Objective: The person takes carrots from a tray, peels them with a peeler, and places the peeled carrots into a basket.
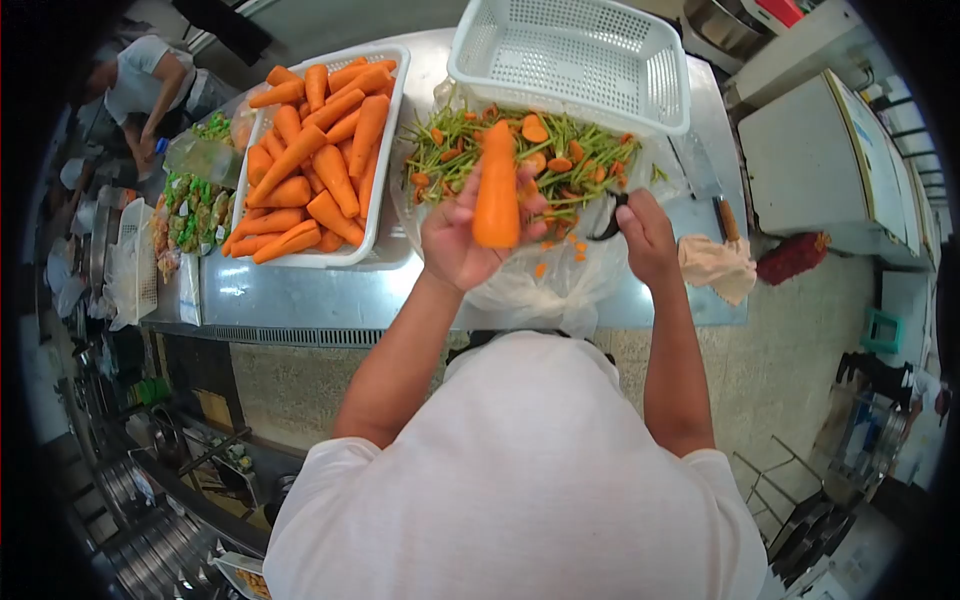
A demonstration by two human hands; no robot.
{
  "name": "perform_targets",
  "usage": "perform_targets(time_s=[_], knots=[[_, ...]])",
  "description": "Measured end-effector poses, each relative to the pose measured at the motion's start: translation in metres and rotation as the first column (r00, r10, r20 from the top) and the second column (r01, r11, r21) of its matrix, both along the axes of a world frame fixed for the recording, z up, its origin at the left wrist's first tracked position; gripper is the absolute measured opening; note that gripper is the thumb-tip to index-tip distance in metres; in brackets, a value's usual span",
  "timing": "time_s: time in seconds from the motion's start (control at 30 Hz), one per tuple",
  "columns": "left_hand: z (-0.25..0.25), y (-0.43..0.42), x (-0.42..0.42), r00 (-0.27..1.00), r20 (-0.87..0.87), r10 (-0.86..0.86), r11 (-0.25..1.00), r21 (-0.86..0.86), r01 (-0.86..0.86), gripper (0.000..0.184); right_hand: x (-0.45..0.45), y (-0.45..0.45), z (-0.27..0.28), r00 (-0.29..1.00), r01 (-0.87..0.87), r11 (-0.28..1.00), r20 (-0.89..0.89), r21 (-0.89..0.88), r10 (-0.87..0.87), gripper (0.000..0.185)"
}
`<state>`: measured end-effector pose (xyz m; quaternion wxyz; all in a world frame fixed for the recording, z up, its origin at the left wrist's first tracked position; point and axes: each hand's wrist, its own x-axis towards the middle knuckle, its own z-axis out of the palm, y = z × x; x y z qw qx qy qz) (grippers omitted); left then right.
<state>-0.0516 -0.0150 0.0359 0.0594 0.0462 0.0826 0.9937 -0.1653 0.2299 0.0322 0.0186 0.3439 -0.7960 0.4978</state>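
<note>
My left hand (455,240) holds a large peeled carrot (497,190) from below, its thick end toward me. In my right hand (650,235) is a small black peeler (606,222) with a curved head, held a little to the right of the carrot. Beneath both hands lies a heap of green carrot tops (590,145) mixed with cut orange ends, on clear plastic sheeting (545,290). To the left stands a white basket (385,190) piled with orange carrots (335,175).
A white perforated basket (570,55) stands at the back of the metal table (420,305). On the right are a knife (700,165), another wooden handle (727,218) and a cloth (718,265). Bagged greens (195,215) lie at the left. Another person (150,80) works far left.
</note>
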Motion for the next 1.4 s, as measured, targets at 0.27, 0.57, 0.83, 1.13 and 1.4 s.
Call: perform_targets(time_s=[0.27, 0.57, 0.83, 1.13, 1.4], knots=[[-0.045, 0.008, -0.012, 0.945, 0.325, 0.029, 0.956, -0.285, 0.068, 0.048, -0.007, 0.0, 0.007, 0.983, -0.091, 0.975, -0.139, 0.201, 0.121, 0.026], [-0.033, 0.036, -0.011, 0.885, 0.452, 0.11, 0.917, -0.391, 0.085, 0.032, 0.006, -0.052, 0.009, 0.855, -0.207, 0.945, -0.421, 0.255, 0.301, 0.028], [-0.031, 0.025, -0.002, 0.893, 0.45, 0.012, 0.938, -0.315, 0.146, 0.029, 0.003, -0.071, 0.006, 0.797, -0.24, 0.929, -0.489, 0.281, 0.354, 0.033], [-0.044, -0.004, 0.013, 0.924, 0.331, -0.192, 0.899, -0.317, 0.301, 0.037, -0.077, -0.057, -0.025, 0.885, 0.175, 0.895, -0.464, 0.411, 0.04, 0.041], [-0.049, 0.006, -0.004, 0.913, 0.409, 0.014, 0.934, -0.331, 0.134, 0.043, 0.009, -0.084, 0.004, 0.82, -0.116, 0.968, -0.529, 0.225, 0.221, 0.037]])
